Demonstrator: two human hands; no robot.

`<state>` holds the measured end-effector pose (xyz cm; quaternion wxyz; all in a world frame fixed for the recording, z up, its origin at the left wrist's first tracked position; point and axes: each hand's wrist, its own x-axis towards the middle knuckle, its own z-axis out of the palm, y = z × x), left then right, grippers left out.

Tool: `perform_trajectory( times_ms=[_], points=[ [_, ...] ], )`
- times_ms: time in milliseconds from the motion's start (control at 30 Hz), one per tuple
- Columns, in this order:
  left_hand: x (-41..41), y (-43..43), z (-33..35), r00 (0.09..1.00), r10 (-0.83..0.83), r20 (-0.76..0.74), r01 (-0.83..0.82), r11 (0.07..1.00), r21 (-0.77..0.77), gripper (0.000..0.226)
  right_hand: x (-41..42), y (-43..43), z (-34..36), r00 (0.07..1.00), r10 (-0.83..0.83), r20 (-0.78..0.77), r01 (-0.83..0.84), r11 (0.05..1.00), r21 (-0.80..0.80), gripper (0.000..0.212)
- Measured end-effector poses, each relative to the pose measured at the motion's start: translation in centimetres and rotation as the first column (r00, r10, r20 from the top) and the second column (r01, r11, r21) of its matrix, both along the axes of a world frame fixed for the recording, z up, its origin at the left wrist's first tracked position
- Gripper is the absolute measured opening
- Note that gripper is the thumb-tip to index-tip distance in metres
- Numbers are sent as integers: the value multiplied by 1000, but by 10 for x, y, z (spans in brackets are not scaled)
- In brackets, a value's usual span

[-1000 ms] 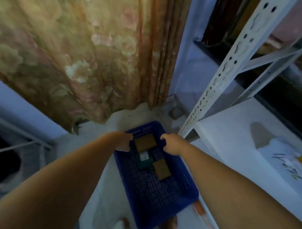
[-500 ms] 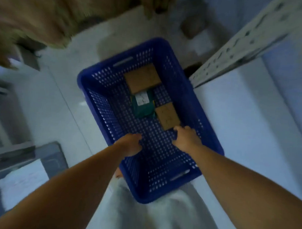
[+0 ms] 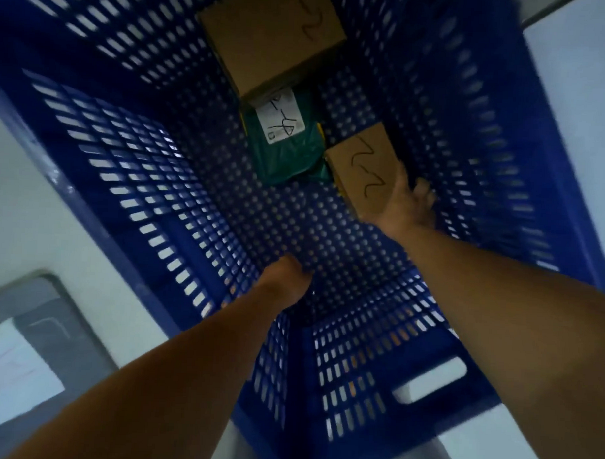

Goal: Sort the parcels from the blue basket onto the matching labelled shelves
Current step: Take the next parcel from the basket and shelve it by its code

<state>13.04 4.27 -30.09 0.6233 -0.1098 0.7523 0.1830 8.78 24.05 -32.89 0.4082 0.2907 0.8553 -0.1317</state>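
Note:
The blue basket [image 3: 125,161] fills most of the view from above. Inside it lie a large cardboard box [image 3: 270,39] at the far end, a green mailer [image 3: 286,156] with a white handwritten label, and a small cardboard box [image 3: 361,166] with handwriting on top. My right hand [image 3: 410,198] is on the small box's near right corner, thumb over the top and fingers past its right side. My left hand [image 3: 285,280] hangs over the basket floor near the left wall, fingers loosely curled, holding nothing.
Pale floor [image 3: 38,185] lies left of the basket. A grey-edged flat panel [image 3: 40,337] sits at the lower left. A white shelf surface [image 3: 581,74] borders the basket on the right.
The view has dropped much closer into the basket. My right hand moved forward onto the small cardboard box, and my left hand lowered toward the basket floor.

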Motion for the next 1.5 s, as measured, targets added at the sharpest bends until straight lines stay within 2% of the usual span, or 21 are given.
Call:
perform_trajectory(
  times_ms=[67,133,167,200,300,367,433,500,633,767,867,967,1033,1100,1167,1267,1333,1400,1500],
  points=[
    [1,4,-12,998,40,41,-39,999,-2,23,-9,-4,-17,1000,-12,-11,13,1000,5,122],
    [0,5,-19,997,69,24,-69,998,5,29,-13,-10,-30,999,16,36,-17,1000,23,129],
    [0,4,-21,1000,19,17,-20,1000,18,26,-13,-13,-34,998,22,50,-24,999,41,131],
    [0,2,-23,999,46,-21,-45,999,25,23,-13,-16,-37,999,15,52,-18,998,60,132],
    [-6,-3,-26,990,132,-48,-130,991,38,33,-10,-27,-35,996,-77,47,74,995,64,132],
    [-8,-6,-23,989,139,-50,-138,990,30,37,-8,-34,-26,973,-223,68,223,975,3,129],
    [-13,-6,-11,978,163,-133,-160,987,31,34,-2,-38,-14,910,-408,72,413,907,-81,125],
    [-18,-3,7,960,210,-185,-206,978,41,48,4,-40,2,856,-512,74,517,845,-136,123],
    [-35,13,52,948,231,-218,-221,973,67,84,12,-43,43,825,-555,111,564,791,-238,121],
    [-44,27,100,906,332,-263,-307,943,131,113,2,-45,98,794,-593,135,585,684,-435,123],
    [-56,34,140,814,380,-440,-355,924,141,117,-12,-45,143,774,-621,125,573,602,-556,126],
    [-71,39,183,741,435,-512,-368,900,234,111,-29,-36,193,754,-653,72,541,555,-632,125],
    [-78,40,216,722,459,-518,-370,889,271,104,-39,-31,229,791,-611,20,482,604,-635,128],
    [-84,40,250,702,478,-527,-378,878,294,99,-47,-24,267,840,-538,-69,396,696,-599,129],
    [-88,41,287,681,500,-535,-378,866,328,96,-56,-13,307,844,-490,-221,300,771,-562,113],
    [-87,40,347,645,518,-562,-369,855,364,92,-65,7,370,786,-378,-490,123,871,-475,84],
    [-81,38,388,603,515,-609,-362,857,366,86,-63,17,409,772,-237,-590,-9,923,-384,76],
    [-76,33,427,560,496,-664,-346,868,356,81,-54,20,446,778,-55,-625,-161,946,-283,78],
    [-71,21,477,534,435,-725,-281,900,333,74,-33,19,500,685,301,-663,-441,896,-48,91]
  ],
)
